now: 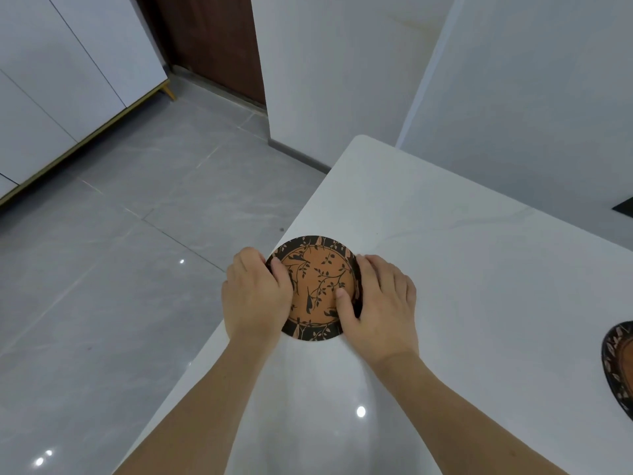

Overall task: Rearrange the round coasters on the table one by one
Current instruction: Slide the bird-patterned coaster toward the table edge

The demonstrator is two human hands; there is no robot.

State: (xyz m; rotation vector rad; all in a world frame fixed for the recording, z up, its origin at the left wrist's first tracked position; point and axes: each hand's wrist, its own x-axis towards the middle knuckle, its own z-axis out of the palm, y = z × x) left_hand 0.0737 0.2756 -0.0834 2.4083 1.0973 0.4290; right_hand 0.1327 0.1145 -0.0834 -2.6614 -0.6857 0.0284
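A round coaster [317,286], orange with black leafy branches and a dark rim, lay on the white table [462,269] near its left edge. The left hand [255,296] gripped the coaster's left rim, fingers curled around it. The right hand [380,303] clasped the right rim, thumb pressed on top. A second coaster [620,365] sat at the table's right, partly out of view.
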